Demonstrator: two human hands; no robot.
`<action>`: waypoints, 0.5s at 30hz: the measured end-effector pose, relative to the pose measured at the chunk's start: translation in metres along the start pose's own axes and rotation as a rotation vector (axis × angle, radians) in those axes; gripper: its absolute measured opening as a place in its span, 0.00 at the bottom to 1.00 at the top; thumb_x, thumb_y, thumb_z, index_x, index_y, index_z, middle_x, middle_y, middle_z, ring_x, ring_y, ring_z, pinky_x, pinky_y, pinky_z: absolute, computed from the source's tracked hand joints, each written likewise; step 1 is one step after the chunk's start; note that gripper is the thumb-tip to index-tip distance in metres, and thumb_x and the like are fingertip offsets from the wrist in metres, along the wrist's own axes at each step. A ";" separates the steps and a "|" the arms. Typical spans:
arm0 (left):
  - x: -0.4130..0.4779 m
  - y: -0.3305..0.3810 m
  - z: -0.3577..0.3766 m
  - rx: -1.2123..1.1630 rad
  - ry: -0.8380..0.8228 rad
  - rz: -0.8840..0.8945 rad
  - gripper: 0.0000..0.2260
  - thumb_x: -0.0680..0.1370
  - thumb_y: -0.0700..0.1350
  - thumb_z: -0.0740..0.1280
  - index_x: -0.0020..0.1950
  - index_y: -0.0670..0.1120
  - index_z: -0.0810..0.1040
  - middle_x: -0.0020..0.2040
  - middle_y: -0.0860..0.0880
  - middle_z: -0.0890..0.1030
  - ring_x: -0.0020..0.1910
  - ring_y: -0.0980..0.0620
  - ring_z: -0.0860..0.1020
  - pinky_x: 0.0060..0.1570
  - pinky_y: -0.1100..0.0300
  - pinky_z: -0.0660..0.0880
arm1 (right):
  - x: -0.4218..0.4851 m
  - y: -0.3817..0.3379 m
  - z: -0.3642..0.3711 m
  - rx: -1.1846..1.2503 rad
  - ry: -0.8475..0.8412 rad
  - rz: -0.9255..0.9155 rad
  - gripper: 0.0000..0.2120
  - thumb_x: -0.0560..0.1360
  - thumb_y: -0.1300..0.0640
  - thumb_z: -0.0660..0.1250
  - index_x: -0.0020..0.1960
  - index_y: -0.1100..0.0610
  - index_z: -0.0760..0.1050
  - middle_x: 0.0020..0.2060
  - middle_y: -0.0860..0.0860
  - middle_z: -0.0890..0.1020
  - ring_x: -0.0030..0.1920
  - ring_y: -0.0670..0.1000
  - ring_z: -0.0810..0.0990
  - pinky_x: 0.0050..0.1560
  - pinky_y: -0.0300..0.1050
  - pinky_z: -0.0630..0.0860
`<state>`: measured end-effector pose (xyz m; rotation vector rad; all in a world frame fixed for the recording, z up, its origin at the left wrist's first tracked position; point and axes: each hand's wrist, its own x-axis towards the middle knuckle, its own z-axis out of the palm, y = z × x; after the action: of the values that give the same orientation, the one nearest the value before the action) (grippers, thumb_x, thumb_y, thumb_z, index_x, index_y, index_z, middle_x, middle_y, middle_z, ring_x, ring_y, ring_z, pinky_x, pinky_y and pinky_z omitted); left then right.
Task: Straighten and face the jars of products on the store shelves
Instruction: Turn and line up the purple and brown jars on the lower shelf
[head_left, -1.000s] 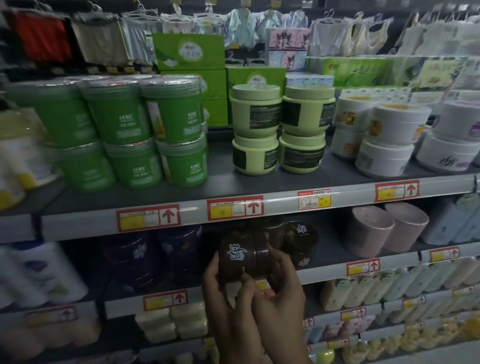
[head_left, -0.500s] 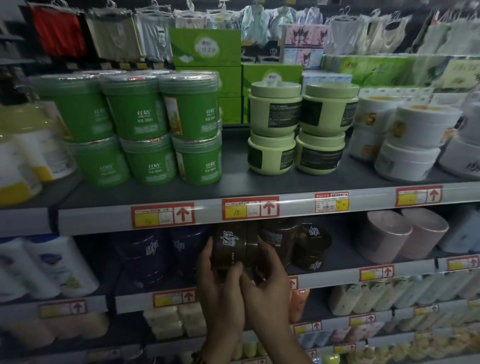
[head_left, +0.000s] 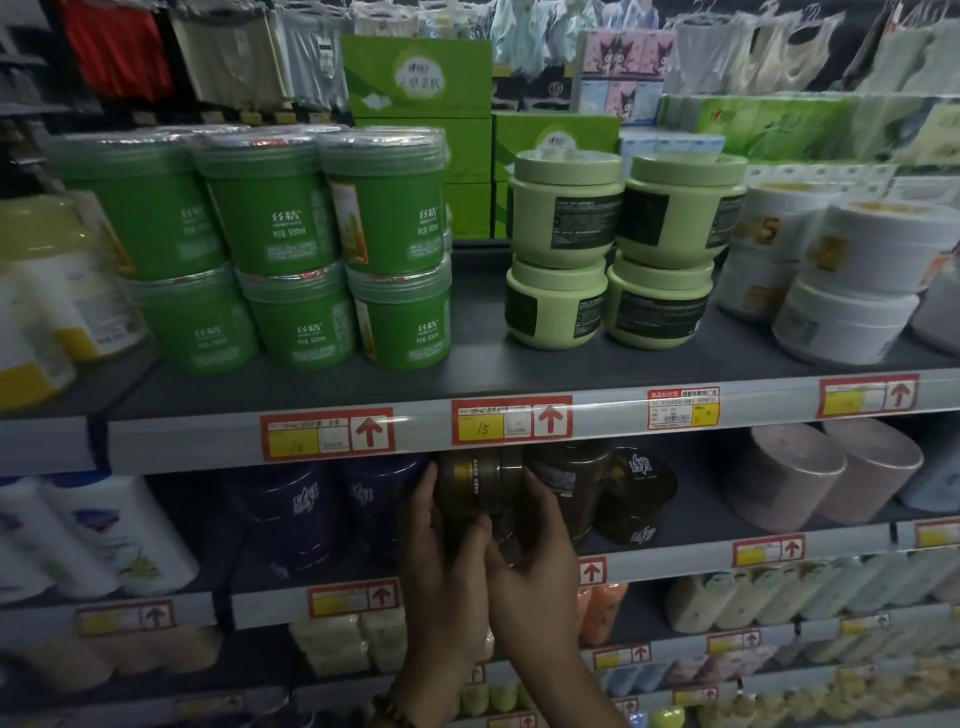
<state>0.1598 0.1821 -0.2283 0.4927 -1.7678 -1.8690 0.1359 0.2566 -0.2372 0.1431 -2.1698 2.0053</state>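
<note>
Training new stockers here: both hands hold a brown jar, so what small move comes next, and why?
Probably turn the brown jar between left hand and right hand until its logo faces out: a gold band shows, while the neighbouring jar shows its white logo.

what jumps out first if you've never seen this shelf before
The bright green jars, stacked two high at the left of the upper shelf, catch the eye first. Just below, in the middle of the next shelf down, the left hand and right hand grip a brown jar from both sides. Red price tags with arrows line the upper shelf's front.
</note>
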 end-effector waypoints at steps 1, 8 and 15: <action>0.001 0.000 0.000 0.002 -0.011 -0.003 0.31 0.81 0.36 0.68 0.79 0.62 0.68 0.72 0.61 0.76 0.70 0.62 0.75 0.67 0.60 0.73 | 0.001 0.001 0.001 -0.007 0.003 0.000 0.29 0.75 0.59 0.76 0.74 0.47 0.74 0.64 0.41 0.83 0.65 0.38 0.81 0.67 0.42 0.79; 0.000 -0.002 0.000 0.027 -0.032 -0.004 0.34 0.81 0.33 0.68 0.80 0.60 0.65 0.73 0.59 0.75 0.70 0.62 0.74 0.66 0.65 0.72 | 0.003 0.011 0.002 -0.049 -0.007 0.006 0.30 0.75 0.59 0.77 0.75 0.46 0.74 0.66 0.41 0.82 0.67 0.41 0.80 0.69 0.49 0.79; 0.001 -0.004 -0.005 0.001 -0.029 -0.012 0.33 0.81 0.32 0.67 0.79 0.60 0.67 0.72 0.59 0.76 0.69 0.63 0.75 0.68 0.59 0.75 | 0.001 0.014 0.000 -0.091 0.011 0.021 0.31 0.74 0.60 0.77 0.75 0.46 0.74 0.64 0.41 0.83 0.64 0.39 0.80 0.66 0.44 0.80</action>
<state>0.1615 0.1781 -0.2329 0.4801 -1.7879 -1.8928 0.1320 0.2577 -0.2503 0.0959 -2.2594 1.9097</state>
